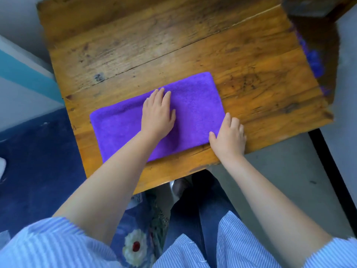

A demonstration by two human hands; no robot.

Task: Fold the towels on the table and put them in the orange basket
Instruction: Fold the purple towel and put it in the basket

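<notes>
Purple towel (123, 130): flat on the near half of the wooden desk (173, 41), lying as a long rectangle, apparently folded at least once (layers not countable from above). Long edges tilted slightly against the desk's front edge.

Left hand (157, 115): palm down on the towel's middle, fingers straight and spread, pressing, gripping nothing.

Right hand (229, 136): at the towel's near right corner, fingers extended over the edge and onto the desk, thumb resting on the cloth; flat, no pinch visible.

Further purple fabric (314, 62): a blurred strip past the right edge of the desk, inside something dark brown. Possibly other towels; unconfirmed. Orange basket: not identifiable with certainty.

Step in hand, by judgement: smoothing and anchoring mid-fold.

Next move, by judgement: pinch the right-hand short edge, carry it over to the left short edge with the left hand as hinge at the centre line, align corners, flatten, then lift the bundle toward the basket (location to be confirmed first).
</notes>
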